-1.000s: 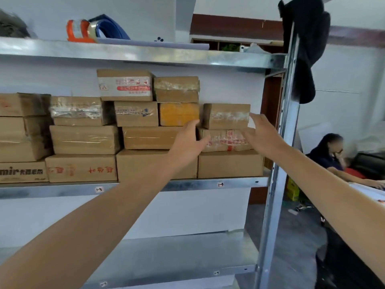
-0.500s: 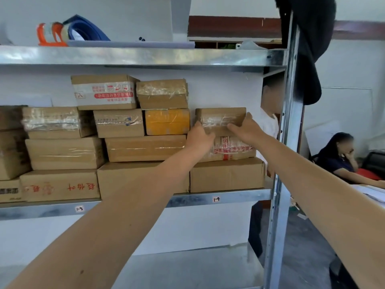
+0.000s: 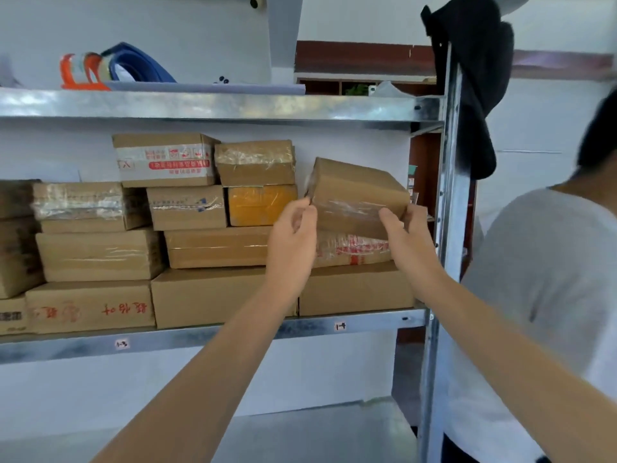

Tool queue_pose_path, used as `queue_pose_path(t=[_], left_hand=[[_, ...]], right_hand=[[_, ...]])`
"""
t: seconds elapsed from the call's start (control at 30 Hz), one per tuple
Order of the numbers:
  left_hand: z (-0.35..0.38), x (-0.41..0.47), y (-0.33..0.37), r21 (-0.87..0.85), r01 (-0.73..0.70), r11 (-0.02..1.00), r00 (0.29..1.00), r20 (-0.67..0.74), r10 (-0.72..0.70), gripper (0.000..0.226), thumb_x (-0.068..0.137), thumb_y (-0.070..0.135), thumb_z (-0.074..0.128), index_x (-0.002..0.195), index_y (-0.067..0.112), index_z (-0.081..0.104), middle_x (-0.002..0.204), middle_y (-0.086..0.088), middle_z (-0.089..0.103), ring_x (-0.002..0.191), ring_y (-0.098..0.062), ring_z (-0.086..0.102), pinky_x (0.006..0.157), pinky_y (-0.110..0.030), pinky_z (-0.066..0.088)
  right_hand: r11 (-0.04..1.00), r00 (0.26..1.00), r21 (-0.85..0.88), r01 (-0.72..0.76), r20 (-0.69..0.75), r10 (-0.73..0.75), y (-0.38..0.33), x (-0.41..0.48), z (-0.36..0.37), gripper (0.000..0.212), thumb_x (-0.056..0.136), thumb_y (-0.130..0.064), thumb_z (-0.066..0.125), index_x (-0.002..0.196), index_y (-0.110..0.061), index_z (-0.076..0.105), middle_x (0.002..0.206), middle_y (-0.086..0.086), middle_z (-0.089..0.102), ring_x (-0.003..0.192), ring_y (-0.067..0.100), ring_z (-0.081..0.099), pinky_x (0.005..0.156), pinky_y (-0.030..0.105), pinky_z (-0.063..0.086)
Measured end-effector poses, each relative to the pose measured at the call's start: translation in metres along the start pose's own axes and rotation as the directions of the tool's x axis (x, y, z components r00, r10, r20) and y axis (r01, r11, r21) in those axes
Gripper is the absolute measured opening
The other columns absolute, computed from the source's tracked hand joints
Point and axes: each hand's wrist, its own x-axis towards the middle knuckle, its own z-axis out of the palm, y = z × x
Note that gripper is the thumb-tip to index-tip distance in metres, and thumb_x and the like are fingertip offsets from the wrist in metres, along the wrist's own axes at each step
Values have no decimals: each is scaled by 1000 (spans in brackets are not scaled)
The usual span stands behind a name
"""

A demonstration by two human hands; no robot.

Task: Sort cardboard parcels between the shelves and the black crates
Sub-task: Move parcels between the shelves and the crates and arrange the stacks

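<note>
Parcel pickup under way, centre right of the frame. Plain brown cardboard parcel with clear tape point(image 3: 357, 198) is off its stack and tilted, left end high, right end low. It is held in front of the middle galvanised metal shelf point(image 3: 213, 335), just above the brown parcel with red printed tape point(image 3: 350, 250). Cannot tell if its low edge touches that one.

Left hand point(image 3: 293, 235) pinches the parcel's lower left corner, fingers curled. Right hand point(image 3: 404, 228) grips the lower right edge, thumb on the front face and the other fingers hidden behind.

Change: half a second ago the parcel lay flat on the red-taped one with both hands at its front. A second ago both hands were spread wide and held nothing, one on each side of the stack. So the grasp is done and the lift has begun. Judgement: this is a shelf-to-crate move, and the carry comes next. No black crate is in view, so the destination is unknown.

Large plain brown box point(image 3: 354, 289) at the bottom of that stack has not moved, nor has the yellow taped parcel point(image 3: 262, 205) to the left.

Other differences: a person in a pale grey shirt point(image 3: 541, 295) now fills the right edge, close to the steel upright post point(image 3: 447, 228). The seated person seen earlier at lower right is out of view. Black garment point(image 3: 474, 95) hangs at the top of the post, upper right. Risk, as a guess: the bystander is near the carry path.
</note>
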Motion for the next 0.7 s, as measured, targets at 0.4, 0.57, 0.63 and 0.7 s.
queue_pose_path(t=[0.4,0.57,0.63,0.7], left_hand=[[-90,-127,-45,-128,207,970,940,-249,-234,46,95,54,55,73,14,45,71,1,44,71,-8,45,75,-31,41],[-131,-174,-68,-108,289,951,897,-318,-308,38,94,46,62,83,10,60,82,-1,62,85,-14,59,96,-41,50],[-141,-190,-74,-126,307,943,868,-368,-332,22,96,38,62,95,17,69,92,8,71,90,-7,64,92,-31,52],[-153,-201,-76,-126,336,934,836,-417,-357,20,96,40,62,106,26,72,103,14,73,97,1,66,83,-15,49]], right_hand=[[978,995,209,-24,102,3,26,-141,57,16,102,-31,49,96,-30,34,103,-2,54,75,-13,53,67,3,42],[981,962,149,-121,262,79,54,-179,86,24,102,-22,49,121,-34,41,118,-13,51,84,-17,52,72,4,42],[991,924,50,-126,370,99,63,-190,98,36,102,-21,44,136,-31,37,118,-14,43,85,-19,48,74,12,40],[991,879,-13,-134,460,125,69,-202,110,33,100,-21,41,131,-31,40,104,-12,37,76,-13,47,73,20,36]])
